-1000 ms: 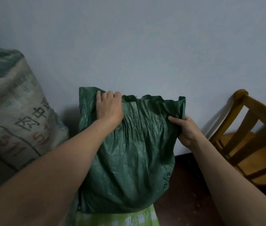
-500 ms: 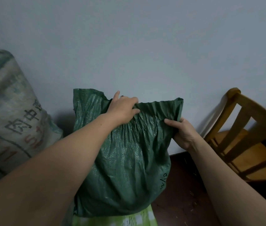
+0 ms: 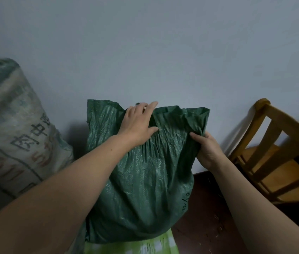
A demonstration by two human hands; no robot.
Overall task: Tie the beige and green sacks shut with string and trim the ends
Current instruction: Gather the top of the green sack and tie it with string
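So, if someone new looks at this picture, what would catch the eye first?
The dark green sack in the middle, against the pale wall, draws the eye first. The left hand lies over its crumpled top edge, and the right hand pinches its upper right corner. A big beige sack with printed characters stands at the left, a wooden chair at the right.

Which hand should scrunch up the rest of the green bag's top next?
Left, probably. The left hand lies with straight fingers across the top middle of the green sack, free to gather it; the right hand pinches its right corner.
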